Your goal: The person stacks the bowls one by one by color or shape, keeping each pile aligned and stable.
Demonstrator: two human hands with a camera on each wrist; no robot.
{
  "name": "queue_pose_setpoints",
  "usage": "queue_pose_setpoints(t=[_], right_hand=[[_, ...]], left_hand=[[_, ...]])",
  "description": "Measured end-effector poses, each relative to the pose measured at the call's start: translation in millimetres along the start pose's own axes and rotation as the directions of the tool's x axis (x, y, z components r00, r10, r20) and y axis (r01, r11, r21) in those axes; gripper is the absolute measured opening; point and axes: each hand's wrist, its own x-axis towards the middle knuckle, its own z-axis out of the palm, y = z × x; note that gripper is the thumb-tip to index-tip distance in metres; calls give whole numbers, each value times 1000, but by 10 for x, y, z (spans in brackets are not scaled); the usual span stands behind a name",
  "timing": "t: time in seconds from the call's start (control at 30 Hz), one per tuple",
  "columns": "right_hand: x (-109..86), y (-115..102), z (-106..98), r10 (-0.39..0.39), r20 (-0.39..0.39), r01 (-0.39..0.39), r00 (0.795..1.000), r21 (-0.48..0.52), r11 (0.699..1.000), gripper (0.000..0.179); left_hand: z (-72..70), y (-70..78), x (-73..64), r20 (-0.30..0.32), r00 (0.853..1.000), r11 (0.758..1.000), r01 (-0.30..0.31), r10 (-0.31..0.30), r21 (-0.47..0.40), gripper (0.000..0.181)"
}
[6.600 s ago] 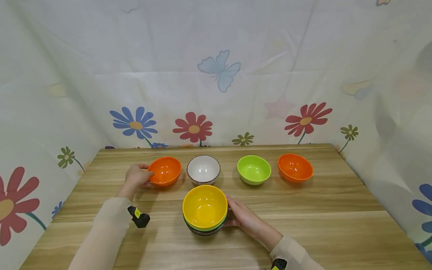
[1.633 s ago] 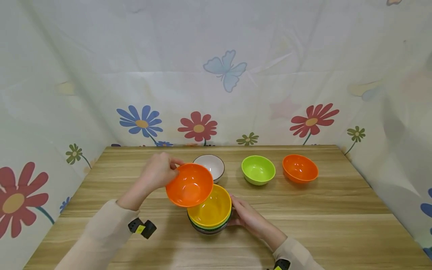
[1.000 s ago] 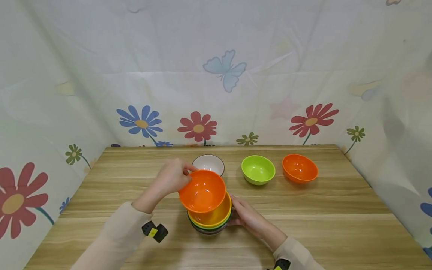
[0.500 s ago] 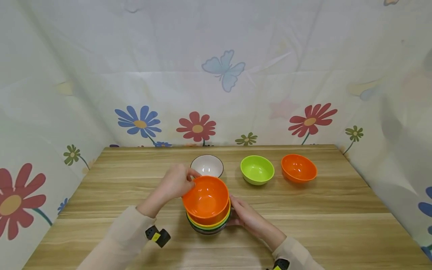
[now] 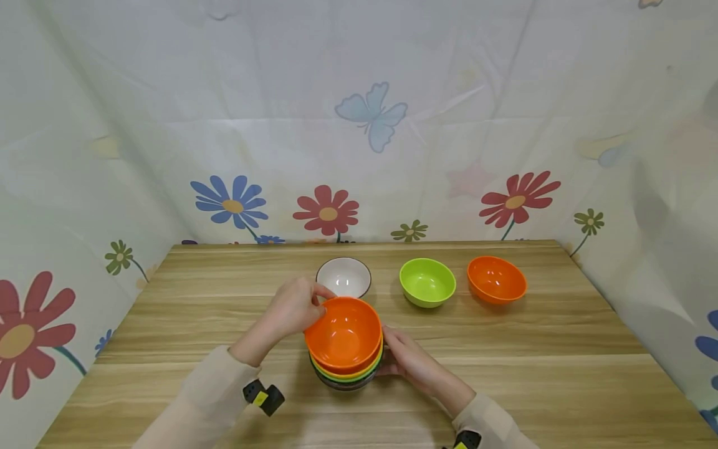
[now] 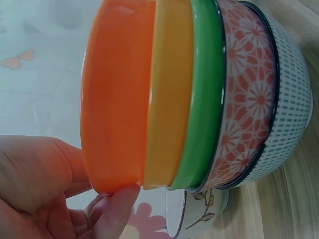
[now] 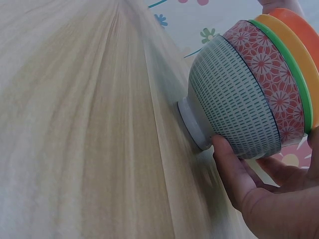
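Note:
An orange bowl [image 5: 343, 333] sits at the top of a stack of nested bowls, and my left hand [image 5: 295, 305] pinches its left rim between thumb and fingers. Beneath it in the left wrist view come a yellow bowl [image 6: 171, 94], a green bowl [image 6: 205, 94], a red flower-patterned bowl [image 6: 249, 94] and, lowest, a white bowl with green dashes [image 6: 293, 99]. From the right side my right hand [image 5: 412, 362] holds the stack. The right wrist view shows its fingers curved against the dashed bowl near the foot, its thumb up by the green and yellow rims.
Along the back of the wooden table [image 5: 561, 386] stand a white bowl with a dark rim [image 5: 343, 278], partly behind the stack, a lime green bowl [image 5: 427, 284] and a second orange bowl [image 5: 497, 280]. A flowered cloth [image 5: 269, 149] hangs behind and beside the table.
My left hand has lifted the orange bowl from the back left, carried it right and toward me, and lowered it into the yellow bowl. My right hand has stayed at the stack.

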Motion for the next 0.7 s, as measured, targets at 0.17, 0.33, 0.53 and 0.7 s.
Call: queue_pose_setpoints(t=[0.17, 0.33, 0.53, 0.7], right_hand=[[2, 4, 4, -4, -1, 4, 1000, 9, 1000, 67], [8, 8, 9, -5, -4, 5, 1000, 19, 1000, 69], [10, 10, 4, -2, -1, 2, 1000, 21, 1000, 69], [8, 9, 0, 6, -5, -6, 1000, 18, 1000, 70]], left_hand=[[27, -4, -15, -1, 1000, 1000, -12, 12, 14, 25], [37, -3, -15, 6, 1000, 1000, -5, 5, 10, 24], [38, -7, -10, 15, 1000, 1000, -9, 9, 0, 25], [42, -10, -4, 25, 1000, 1000, -11, 11, -6, 26]])
